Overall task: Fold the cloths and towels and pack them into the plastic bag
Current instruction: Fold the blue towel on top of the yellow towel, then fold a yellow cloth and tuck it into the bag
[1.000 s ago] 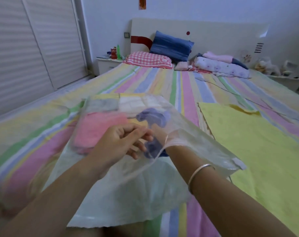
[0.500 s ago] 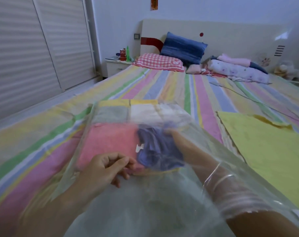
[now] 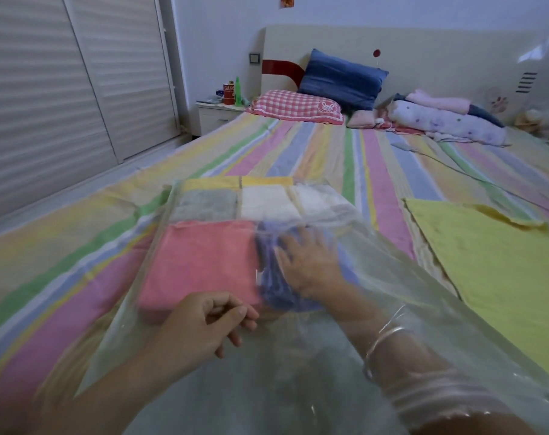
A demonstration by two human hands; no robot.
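A clear plastic bag (image 3: 424, 293) lies on the striped bed and holds folded cloths: a pink one (image 3: 201, 265), a grey one (image 3: 207, 204), white ones (image 3: 267, 204) and a yellow strip (image 3: 235, 182) at the far end. My right hand (image 3: 307, 262) is deep inside the bag, fingers spread flat on a blue-purple cloth (image 3: 276, 290) beside the pink one. My left hand (image 3: 204, 324) pinches the bag's upper film near the opening, fingers curled. A yellow towel (image 3: 493, 262) lies spread flat on the bed to the right, outside the bag.
The striped bed sheet (image 3: 329, 152) stretches ahead to a checked pillow (image 3: 295, 106), a blue pillow (image 3: 342, 78) and rolled bedding (image 3: 446, 122) at the headboard. A nightstand (image 3: 216, 114) with bottles and a slatted wardrobe (image 3: 62, 89) stand at the left.
My right hand has pushed the blue-purple cloth deeper into the bag and now lies flat on it beside the pink cloth. My left hand has dropped nearer, still holding the film.
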